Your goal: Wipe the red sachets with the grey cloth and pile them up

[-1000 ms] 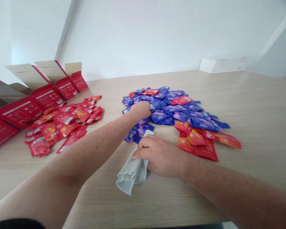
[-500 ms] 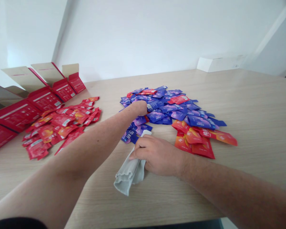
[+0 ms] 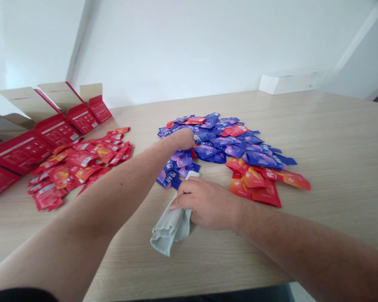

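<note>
My left hand rests curled on a heap of blue-purple sachets, its fingers hidden, so I cannot tell whether it grips one. My right hand presses down on a folded grey cloth and holds it against the tabletop, just below the heap. Orange-red sachets lie at the heap's near right edge, apart from my right hand. A second heap of red sachets lies to the left of my left forearm.
Several open red cartons with cardboard flaps stand along the far left of the light wood table. A white box sits against the wall behind the table's far edge.
My left hand has pushed slightly further over the blue sachets, shifting those near it. The view has drifted a little, and my right hand stays on the cloth.
</note>
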`<action>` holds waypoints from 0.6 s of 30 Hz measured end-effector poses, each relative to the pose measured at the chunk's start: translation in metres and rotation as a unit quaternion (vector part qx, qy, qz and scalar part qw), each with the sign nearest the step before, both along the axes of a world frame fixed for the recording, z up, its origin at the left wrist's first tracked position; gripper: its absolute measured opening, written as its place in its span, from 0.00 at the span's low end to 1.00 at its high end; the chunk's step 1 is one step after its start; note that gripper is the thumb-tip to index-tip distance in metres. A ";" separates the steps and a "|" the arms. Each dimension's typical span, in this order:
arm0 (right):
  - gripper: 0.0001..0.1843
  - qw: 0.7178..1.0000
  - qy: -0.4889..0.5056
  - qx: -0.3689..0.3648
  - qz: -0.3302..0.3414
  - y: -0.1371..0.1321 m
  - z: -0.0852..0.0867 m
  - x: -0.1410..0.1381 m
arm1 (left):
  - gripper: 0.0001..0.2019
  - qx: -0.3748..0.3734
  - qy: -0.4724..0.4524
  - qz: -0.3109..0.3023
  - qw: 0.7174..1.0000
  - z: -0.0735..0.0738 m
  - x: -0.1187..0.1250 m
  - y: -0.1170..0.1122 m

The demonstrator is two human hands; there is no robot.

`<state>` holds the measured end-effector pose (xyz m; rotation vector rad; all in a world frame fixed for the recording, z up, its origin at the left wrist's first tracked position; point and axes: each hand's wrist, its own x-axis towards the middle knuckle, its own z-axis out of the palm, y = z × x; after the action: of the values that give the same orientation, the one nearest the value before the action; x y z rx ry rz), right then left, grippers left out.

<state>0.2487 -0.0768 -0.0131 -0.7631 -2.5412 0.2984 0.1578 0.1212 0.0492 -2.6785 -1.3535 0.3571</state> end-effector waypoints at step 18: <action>0.18 1.000 -0.006 0.009 0.003 -0.001 0.002 0.000 | 0.17 0.129 -0.141 0.080 0.978 0.049 -0.052 -0.026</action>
<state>0.2491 -0.0774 -0.0113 -0.7530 -2.5540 0.2739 0.1055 0.0954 0.0986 -2.4792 -1.5723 -0.1824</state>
